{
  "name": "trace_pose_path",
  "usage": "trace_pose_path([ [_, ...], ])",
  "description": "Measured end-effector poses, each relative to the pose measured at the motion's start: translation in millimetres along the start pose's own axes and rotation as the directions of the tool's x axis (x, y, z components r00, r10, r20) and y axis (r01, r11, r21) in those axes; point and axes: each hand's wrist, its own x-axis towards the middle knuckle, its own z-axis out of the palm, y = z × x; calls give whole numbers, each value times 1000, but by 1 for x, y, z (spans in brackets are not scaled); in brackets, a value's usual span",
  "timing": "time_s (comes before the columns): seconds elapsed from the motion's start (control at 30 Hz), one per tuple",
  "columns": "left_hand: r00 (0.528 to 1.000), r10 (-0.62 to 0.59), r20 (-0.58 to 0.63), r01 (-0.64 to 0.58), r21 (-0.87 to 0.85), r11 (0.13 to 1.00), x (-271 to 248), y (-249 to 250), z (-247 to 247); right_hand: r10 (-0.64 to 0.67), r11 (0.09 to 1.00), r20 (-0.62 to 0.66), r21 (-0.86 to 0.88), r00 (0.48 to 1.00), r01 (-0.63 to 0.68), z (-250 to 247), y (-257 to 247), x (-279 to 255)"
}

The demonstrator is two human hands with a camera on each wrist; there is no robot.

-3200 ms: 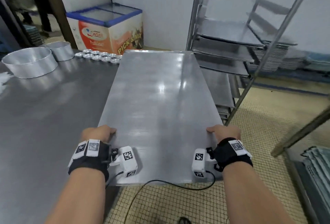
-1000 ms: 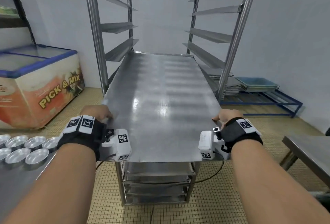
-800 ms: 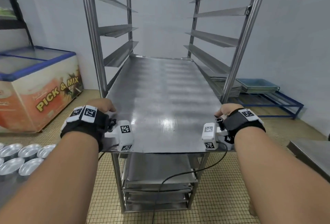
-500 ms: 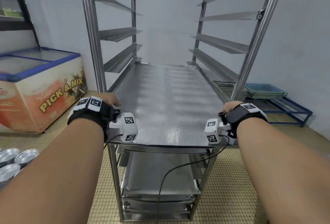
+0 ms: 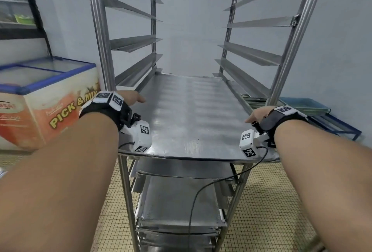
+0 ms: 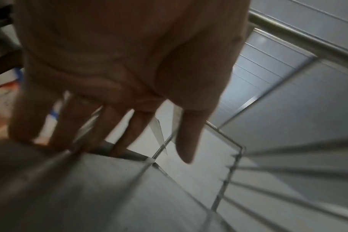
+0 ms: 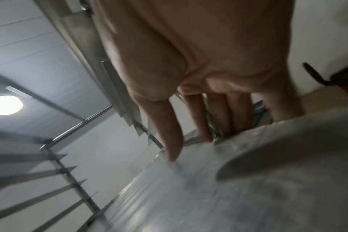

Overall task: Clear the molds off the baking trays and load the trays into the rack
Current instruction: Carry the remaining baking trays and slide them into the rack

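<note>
A flat steel baking tray [image 5: 191, 115] lies on a pair of runners in the rack [image 5: 100, 50], its front edge sticking out a little past the posts. There are no molds on it. My left hand [image 5: 132, 98] is at the tray's left edge by the left post. In the left wrist view its fingers [image 6: 129, 128] are spread and nearly straight beside the tray [image 6: 109, 196], with the thumb lifted off it. My right hand [image 5: 258, 114] holds the right edge: the thumb [image 7: 169, 141] presses on the tray [image 7: 209, 196] and the fingers reach below it.
Several more trays [image 5: 177, 201] sit on lower runners; the runners above are bare. A chest freezer [image 5: 50, 101] stands to the left of the rack. On the floor to the right are stacked trays [image 5: 253, 99] and a low blue frame [image 5: 332, 123]. A black cable [image 5: 201, 191] hangs below.
I lifted the tray off the table, turned to the rack and slid it in along the runners. My left hand has now let go of its edge.
</note>
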Motion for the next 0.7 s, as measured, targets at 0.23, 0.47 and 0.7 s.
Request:
trace_pose_path([
  [0.23, 934, 42, 354, -189, 391, 901, -50, 5, 18, -77, 994, 46, -73, 996, 80, -3, 1, -49],
  [0.47, 904, 213, 371, -372, 436, 819, -74, -18, 35, -273, 924, 93, -250, 958, 288, 13, 17, -103],
  [0.7, 825, 565, 20, -524, 403, 751, -85, -60, 72, -541, 772, -74, -437, 838, 460, 68, 53, -122],
])
